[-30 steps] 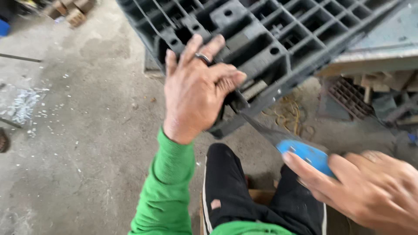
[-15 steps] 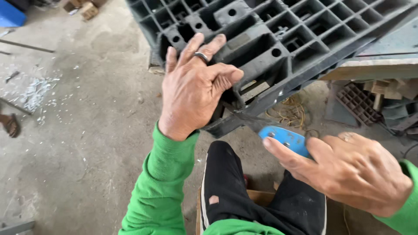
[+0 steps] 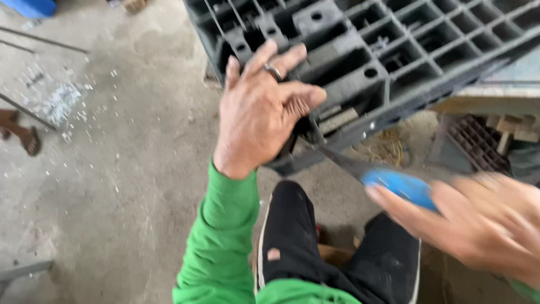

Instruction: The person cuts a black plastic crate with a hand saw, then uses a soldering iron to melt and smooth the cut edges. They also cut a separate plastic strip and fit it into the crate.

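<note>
1. Your left hand (image 3: 259, 112) lies spread on the dark grey plastic pallet (image 3: 394, 50), fingers splayed over its ribbed cells, a ring on one finger, gripping nothing.
2. At four o'clock from it, your right hand (image 3: 478, 225), blurred, is closed around the blue handle (image 3: 402, 187) of a knife.
3. The knife's blade (image 3: 343, 163) points toward ten o'clock and meets the pallet's lower edge just under your left palm.
4. The pallet fills the top of view, tilted above the concrete floor (image 3: 112, 186).
</note>
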